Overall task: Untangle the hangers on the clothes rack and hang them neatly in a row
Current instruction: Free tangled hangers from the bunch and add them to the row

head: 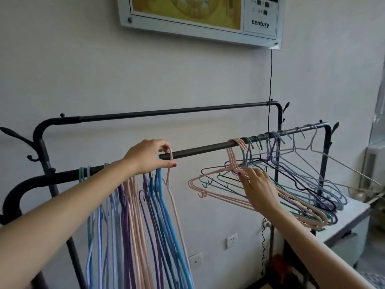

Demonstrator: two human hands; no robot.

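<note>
Rack (200, 148): black metal, two horizontal bars, against a pale wall.

Tangled hangers (291, 188): pink, green, purple, blue and white, bunched on the right half of the front bar, splayed sideways.

Sorted hangers (133, 215): blue, lilac, purple and pink, hanging straight down in a row on the left half.

Left hand (149, 156): at the bar, thumb and fingers pinching the hook of a pink hanger (173, 197), rightmost of the sorted row.

Right hand (257, 184): fingers extended, touching the tangle's pink necks below the bar.
</note>
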